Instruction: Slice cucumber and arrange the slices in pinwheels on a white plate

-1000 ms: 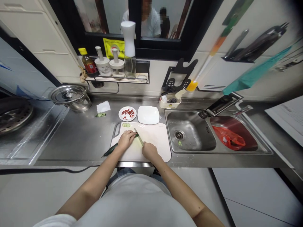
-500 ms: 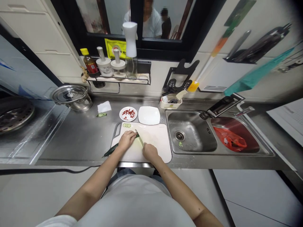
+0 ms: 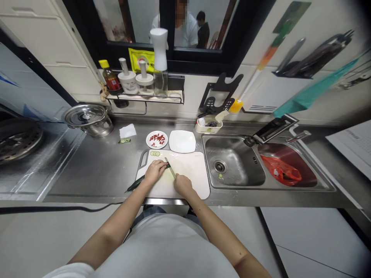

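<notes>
A dark green cucumber (image 3: 136,184) lies slantwise over the left edge of the white cutting board (image 3: 191,173). My left hand (image 3: 155,170) is closed on its upper part, and the cut end shows just past the fingertips. My right hand (image 3: 182,185) is wrapped round the handle of a knife (image 3: 170,167), whose blade points up and left, against the cucumber's end. Several pale cucumber slices (image 3: 155,153) lie at the board's top left corner. Behind the board are a round plate of red pieces (image 3: 157,139) and a white square plate (image 3: 182,141).
At the right is a double sink (image 3: 236,181) with a red bag (image 3: 281,170). A lidded steel pot (image 3: 98,123) and a white paper (image 3: 127,131) stand and lie at the left. Seasoning jars (image 3: 145,83) line a wall rack. Two people show in the window.
My right hand and the knife have shifted very slightly to the left. My left hand stays in place on the cucumber.
</notes>
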{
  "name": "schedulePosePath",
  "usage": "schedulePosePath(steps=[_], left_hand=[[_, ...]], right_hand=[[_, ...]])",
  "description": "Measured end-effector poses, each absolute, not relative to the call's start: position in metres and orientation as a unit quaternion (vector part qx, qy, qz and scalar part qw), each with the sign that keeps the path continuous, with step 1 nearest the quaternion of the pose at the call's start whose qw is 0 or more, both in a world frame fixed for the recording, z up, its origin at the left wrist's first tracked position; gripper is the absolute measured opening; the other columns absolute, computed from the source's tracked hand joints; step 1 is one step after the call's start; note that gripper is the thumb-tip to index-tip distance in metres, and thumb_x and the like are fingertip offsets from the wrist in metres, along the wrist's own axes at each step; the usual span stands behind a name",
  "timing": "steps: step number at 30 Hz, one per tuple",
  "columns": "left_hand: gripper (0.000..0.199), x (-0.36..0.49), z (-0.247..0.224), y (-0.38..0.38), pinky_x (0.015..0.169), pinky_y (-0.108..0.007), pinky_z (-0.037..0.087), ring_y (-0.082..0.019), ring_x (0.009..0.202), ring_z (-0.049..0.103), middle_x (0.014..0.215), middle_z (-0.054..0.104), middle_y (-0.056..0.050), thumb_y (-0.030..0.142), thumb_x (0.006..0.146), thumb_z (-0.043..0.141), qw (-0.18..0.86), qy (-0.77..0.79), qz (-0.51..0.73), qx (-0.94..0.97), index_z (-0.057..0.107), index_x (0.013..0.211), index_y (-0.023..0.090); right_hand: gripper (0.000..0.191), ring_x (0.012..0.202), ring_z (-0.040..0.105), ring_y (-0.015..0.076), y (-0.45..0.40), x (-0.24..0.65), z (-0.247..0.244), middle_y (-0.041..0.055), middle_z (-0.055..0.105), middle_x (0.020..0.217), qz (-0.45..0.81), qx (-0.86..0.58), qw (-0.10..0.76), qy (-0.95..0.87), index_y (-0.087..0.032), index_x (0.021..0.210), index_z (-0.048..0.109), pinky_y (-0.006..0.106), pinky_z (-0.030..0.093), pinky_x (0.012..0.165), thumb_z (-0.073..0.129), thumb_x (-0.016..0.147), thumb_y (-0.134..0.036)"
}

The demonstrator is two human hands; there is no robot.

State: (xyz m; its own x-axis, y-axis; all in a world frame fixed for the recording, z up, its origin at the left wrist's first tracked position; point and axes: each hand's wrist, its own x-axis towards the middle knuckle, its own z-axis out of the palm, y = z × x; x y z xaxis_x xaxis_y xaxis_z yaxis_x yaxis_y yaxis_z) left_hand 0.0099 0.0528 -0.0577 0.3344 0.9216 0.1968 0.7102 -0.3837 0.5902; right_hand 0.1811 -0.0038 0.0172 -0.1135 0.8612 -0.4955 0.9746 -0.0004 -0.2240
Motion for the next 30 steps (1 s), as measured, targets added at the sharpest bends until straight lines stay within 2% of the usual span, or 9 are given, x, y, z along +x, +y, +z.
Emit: schedulePosePath(steps=[16,30], left_hand=[[0.025,0.011,-0.056,0.052,0.085,-0.032,0.045,-0.019,0.093,0.057,0.096,0.068,-0.005,0.03,0.094,0.05,0.207,0.516,0.263,0.788,0.072,0.105,0.023],[0.025,0.011,-0.056,0.052,0.085,-0.031,0.045,-0.019,0.093,0.057,0.097,0.068,-0.005,0.029,0.094,0.05,0.205,0.519,0.256,0.789,0.071,0.106,0.024]], right_hand=[[0.032,0.101,0.066,0.024,-0.027,0.188,0.027,0.0175,0.068,0.105,-0.267,0.663,0.144,0.685,-0.011,0.114,0.058,0.031,0.047,0.079,0.035,0.093,-0.012],[0.033,0.101,0.066,0.0237,-0.001,0.176,0.012,0.0176,0.069,0.105,-0.259,0.67,0.102,0.689,-0.011,0.114,0.06,0.03,0.047,0.079,0.035,0.092,-0.011]])
